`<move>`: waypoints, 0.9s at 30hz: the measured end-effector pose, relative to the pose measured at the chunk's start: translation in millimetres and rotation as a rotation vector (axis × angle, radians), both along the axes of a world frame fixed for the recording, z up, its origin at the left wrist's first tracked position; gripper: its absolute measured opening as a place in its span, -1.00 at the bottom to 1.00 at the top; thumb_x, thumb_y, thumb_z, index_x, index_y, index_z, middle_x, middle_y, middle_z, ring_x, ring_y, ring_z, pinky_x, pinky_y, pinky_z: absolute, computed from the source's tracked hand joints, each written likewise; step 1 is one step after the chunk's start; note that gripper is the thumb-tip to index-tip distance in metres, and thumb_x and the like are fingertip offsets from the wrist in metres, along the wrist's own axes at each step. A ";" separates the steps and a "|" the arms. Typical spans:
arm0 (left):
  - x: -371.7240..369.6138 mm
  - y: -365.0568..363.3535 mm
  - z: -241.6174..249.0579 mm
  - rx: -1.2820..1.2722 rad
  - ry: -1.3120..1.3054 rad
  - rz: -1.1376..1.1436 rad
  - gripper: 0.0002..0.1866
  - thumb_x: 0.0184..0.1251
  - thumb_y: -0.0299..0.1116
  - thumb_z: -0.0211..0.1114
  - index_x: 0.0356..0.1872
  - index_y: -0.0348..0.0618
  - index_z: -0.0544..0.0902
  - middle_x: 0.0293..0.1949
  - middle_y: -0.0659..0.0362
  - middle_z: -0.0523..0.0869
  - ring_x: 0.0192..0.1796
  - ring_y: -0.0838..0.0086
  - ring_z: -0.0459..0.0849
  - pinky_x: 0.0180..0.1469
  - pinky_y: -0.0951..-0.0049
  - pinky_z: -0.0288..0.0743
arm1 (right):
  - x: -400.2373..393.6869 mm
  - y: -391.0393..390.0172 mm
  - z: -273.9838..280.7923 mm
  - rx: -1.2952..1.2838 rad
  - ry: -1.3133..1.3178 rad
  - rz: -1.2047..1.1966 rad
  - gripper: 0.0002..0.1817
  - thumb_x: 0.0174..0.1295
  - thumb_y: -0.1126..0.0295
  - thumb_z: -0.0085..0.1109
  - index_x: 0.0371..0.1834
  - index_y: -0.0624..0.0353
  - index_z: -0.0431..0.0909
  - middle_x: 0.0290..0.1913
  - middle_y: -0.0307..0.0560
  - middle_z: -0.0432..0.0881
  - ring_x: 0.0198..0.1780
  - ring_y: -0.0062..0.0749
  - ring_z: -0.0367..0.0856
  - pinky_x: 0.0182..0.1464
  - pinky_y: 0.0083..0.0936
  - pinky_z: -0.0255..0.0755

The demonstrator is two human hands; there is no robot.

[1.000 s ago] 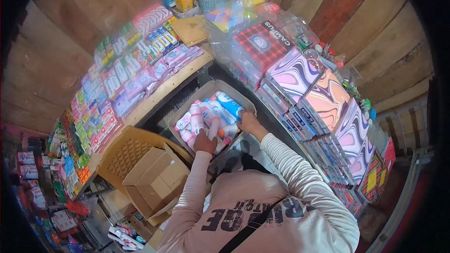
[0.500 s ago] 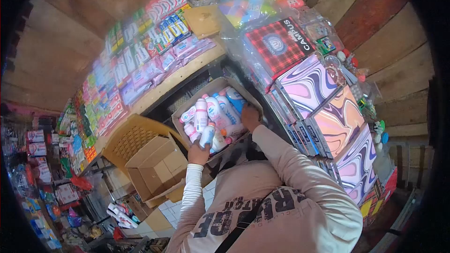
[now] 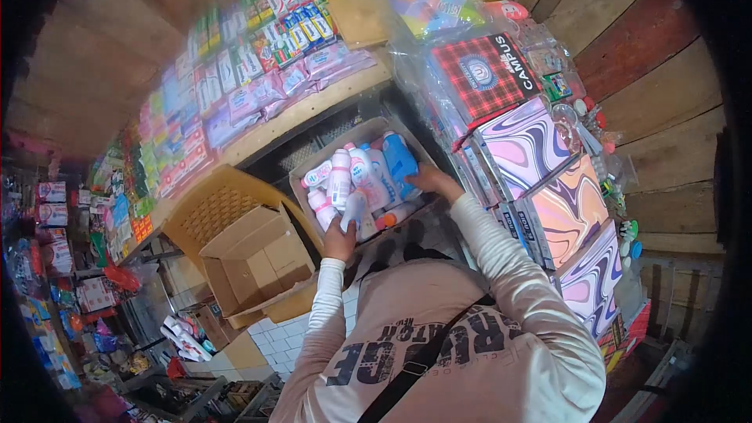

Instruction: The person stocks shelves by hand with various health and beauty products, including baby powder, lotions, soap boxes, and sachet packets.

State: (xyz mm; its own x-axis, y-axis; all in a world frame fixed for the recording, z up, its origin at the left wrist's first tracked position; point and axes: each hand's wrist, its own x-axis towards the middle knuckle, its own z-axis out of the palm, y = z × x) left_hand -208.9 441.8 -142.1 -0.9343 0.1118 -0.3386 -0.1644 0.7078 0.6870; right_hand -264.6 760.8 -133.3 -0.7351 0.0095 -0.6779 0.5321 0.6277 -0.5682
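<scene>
A cardboard box (image 3: 306, 200) full of white and pink bottles stands in front of the body. My left hand (image 3: 340, 240) is at its near left edge, fingers closed round a whitish bottle (image 3: 356, 210) among the others. On the right side of the box, my right hand (image 3: 433, 180) has its fingers against a blue bottle (image 3: 400, 163), which is tilted at the far right corner. White bottles with pink caps (image 3: 339, 177) lie between the two hands. An orange-capped bottle (image 3: 387, 221) rests near the box's front edge.
An opened cardboard box (image 3: 258, 269) sits on a yellow woven chair (image 3: 205, 215) to the left. Packaged goods (image 3: 258, 94) cover a wooden counter behind. Stacks of patterned notebooks (image 3: 526, 147) rise at the right, beside a plaid CAMPUS pack (image 3: 486, 78).
The blue bottle has come up and tilted with my right hand at its side. My left hand stays on its bottle, slightly lower in the box. The view has shifted a little.
</scene>
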 end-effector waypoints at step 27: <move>-30.9 95.9 -0.8 -0.354 -0.084 -0.268 -0.29 0.25 0.13 0.26 0.16 -0.34 0.46 0.10 -0.14 0.61 0.16 -0.01 0.62 0.19 0.06 0.51 | 140.7 2.0 169.3 -1.445 0.579 -0.459 -0.17 0.32 0.30 0.28 0.53 0.36 0.04 0.41 0.14 0.38 0.40 -0.10 0.42 0.42 -0.18 0.33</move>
